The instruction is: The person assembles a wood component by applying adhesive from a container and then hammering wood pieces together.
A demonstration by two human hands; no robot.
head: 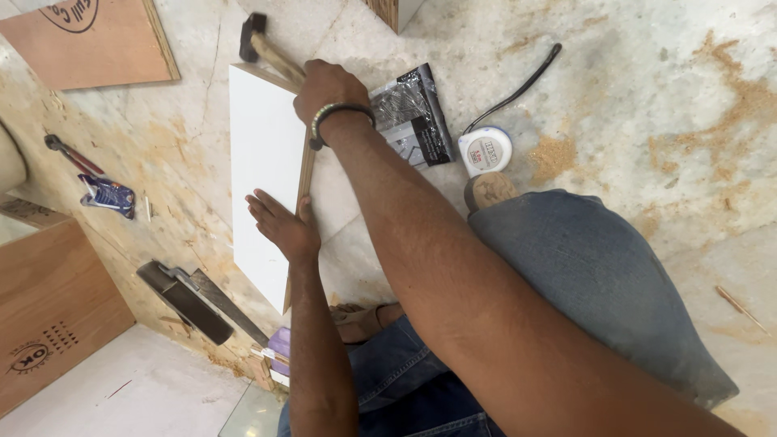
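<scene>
Leftmost, pliers (73, 154) and a small blue packet (107, 194) lie apart on the floor (647, 97), with a dark hand saw (194, 299) below them, all within reach. Next, the white laminated board (263, 154) lies flat; the left hand (283, 228) presses on it, fingers spread flat, seemingly to steady it. At its right edge the right hand (325, 87) is closed around a hammer (263, 47), over the wooden edge strip (305, 170). Further right sit a black packet (414, 117) and a tape measure (484, 150).
</scene>
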